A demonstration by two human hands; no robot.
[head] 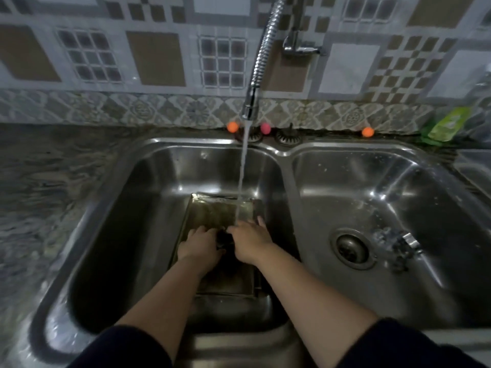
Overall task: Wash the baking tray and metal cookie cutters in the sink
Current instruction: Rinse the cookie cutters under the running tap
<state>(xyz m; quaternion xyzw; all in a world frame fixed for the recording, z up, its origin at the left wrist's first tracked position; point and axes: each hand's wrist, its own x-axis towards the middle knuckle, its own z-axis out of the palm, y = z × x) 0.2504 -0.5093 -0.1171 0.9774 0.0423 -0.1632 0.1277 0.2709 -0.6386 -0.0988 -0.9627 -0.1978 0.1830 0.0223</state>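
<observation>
A rectangular metal baking tray (212,211) lies in the left basin of the steel double sink (148,208). Tap water falls onto its far right part. My left hand (198,245) is over the tray's middle, fingers curled around a dark pad (224,239). My right hand (249,244) lies palm down on the tray beside it, fingers spread toward the stream and touching the pad. Metal cookie cutters (396,245) sit in the right basin, just right of the drain (352,248).
A flexible chrome tap (261,62) hangs over the left basin and is running. A green pouch (447,123) leans at the back right. Small orange and pink balls (232,126) sit along the back ledge. A stone counter (39,195) is on the left.
</observation>
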